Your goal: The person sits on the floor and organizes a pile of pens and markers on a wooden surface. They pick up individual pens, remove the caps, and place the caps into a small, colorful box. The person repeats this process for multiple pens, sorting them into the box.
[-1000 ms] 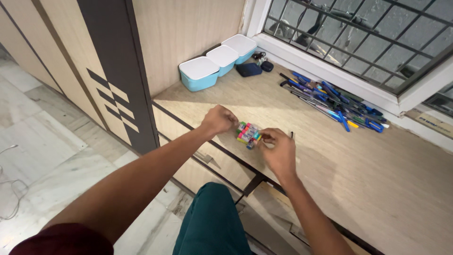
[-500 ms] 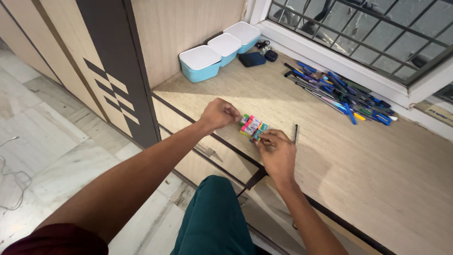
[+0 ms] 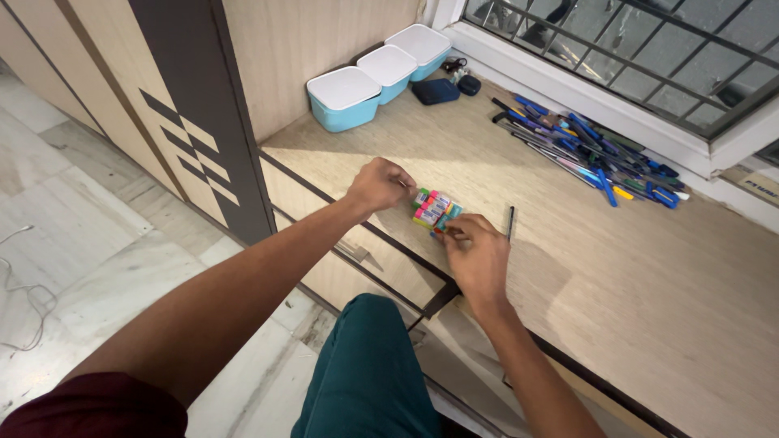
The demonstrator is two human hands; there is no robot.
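Observation:
A small bundle of short colourful sticks (image 3: 433, 210), pink, green, teal and yellow, lies near the front edge of a light wooden counter (image 3: 617, 276). My left hand (image 3: 380, 185) is closed at the bundle's left end, fingertips pinching it. At the bundle's near right end, my right hand (image 3: 477, 251) pinches it with thumb and fingers. A single black pen (image 3: 510, 222) lies just right of my right hand.
A heap of several blue and black pens (image 3: 588, 158) lies along the window sill under a barred window. Three light-blue lidded tubs (image 3: 345, 97) stand in the back corner beside a dark pouch (image 3: 436, 90). Drawer fronts and a marble floor (image 3: 73, 268) lie below the counter.
The view has shifted slightly. Both hands stay on the bundle, with the right hand moved a little closer along its near end.

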